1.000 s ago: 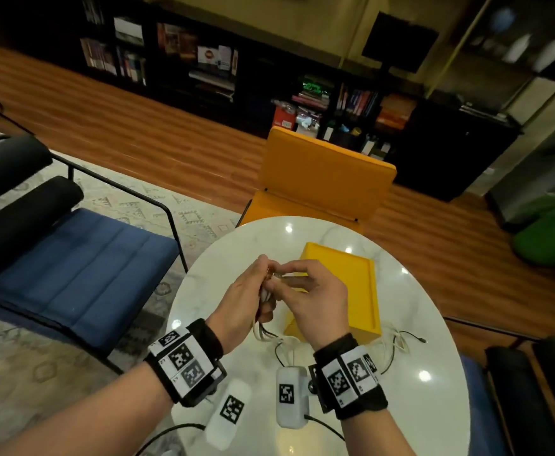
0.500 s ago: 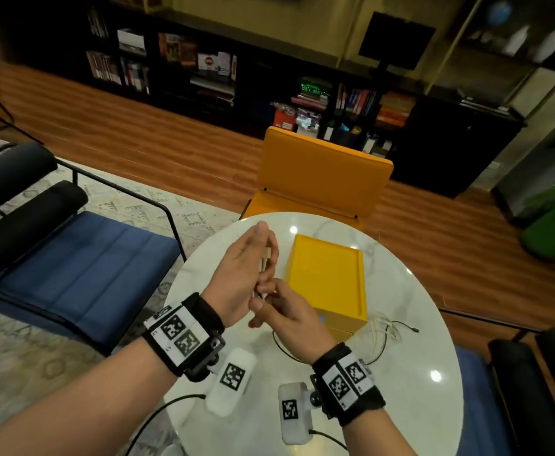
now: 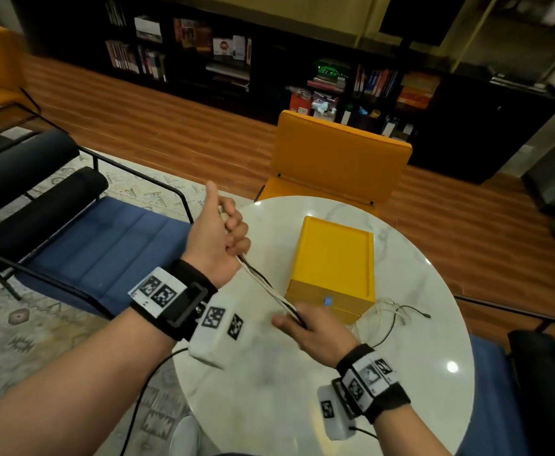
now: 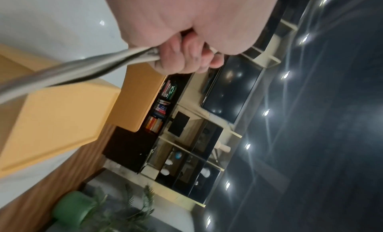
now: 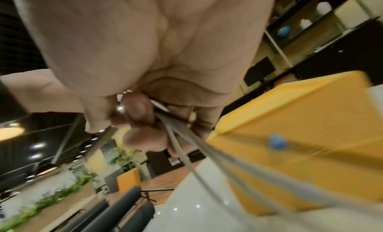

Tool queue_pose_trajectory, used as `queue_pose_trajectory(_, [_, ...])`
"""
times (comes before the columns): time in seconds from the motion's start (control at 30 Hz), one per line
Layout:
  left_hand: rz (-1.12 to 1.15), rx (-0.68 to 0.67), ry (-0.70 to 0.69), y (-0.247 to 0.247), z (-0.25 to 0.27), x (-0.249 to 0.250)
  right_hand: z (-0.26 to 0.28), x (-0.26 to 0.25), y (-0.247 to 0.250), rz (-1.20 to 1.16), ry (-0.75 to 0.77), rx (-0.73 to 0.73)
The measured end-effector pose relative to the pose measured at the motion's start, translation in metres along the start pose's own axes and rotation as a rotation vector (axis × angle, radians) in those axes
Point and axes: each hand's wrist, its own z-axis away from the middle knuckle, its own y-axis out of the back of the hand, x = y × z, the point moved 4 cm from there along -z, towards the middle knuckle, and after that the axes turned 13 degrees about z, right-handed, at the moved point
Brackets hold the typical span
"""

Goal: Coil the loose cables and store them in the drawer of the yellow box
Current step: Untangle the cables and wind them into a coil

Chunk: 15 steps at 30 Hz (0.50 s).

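Note:
A bundle of white and black cables (image 3: 267, 286) runs taut between my two hands above the round white table (image 3: 269, 383). My left hand (image 3: 233, 232) is raised over the table's left edge, fingers curled round the upper end of the cables (image 4: 116, 59). My right hand (image 3: 297, 324) sits low in front of the yellow box (image 3: 335, 255) and pinches the lower part of the cables (image 5: 194, 152). The box's drawer is closed, its blue knob (image 3: 328, 301) just beyond my right hand. The cables' loose ends (image 3: 397, 312) trail on the table right of the box.
A yellow chair (image 3: 338, 162) stands behind the table. A blue bench with a black frame (image 3: 105, 251) is at the left, and another blue seat (image 3: 499, 390) at the right. Dark bookshelves (image 3: 223, 51) line the far wall.
My hands have parted: the left rose up and to the left, the right dropped toward the box's front, and the cables are now stretched straight between them.

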Motion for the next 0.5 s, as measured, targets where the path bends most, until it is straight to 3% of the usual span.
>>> queue_pose_trajectory(0.13, [0.075, 0.032, -0.141, 0.009, -0.008, 0.049, 0.053, 0.088, 0.015, 0.193, -0.208, -0.147])
queue_pose_trajectory(0.3, [0.072, 0.039, -0.128, 0.014, -0.003, 0.045, 0.090, 0.168, 0.112, 0.547, -0.489, 0.107])
queue_pose_trajectory(0.37, [0.087, 0.035, -0.104, 0.006, 0.001, 0.026, 0.089, 0.175, 0.138, 0.713, -0.540, 0.106])
queue_pose_trajectory(0.43, [0.105, 0.017, -0.081, -0.003, 0.003, 0.010, 0.083, 0.166, 0.139, 0.793, -0.517, -0.008])
queue_pose_trajectory(0.5, [0.106, -0.017, -0.058, -0.010, 0.005, -0.003, 0.070, 0.125, 0.127, 0.583, -0.327, 0.056])
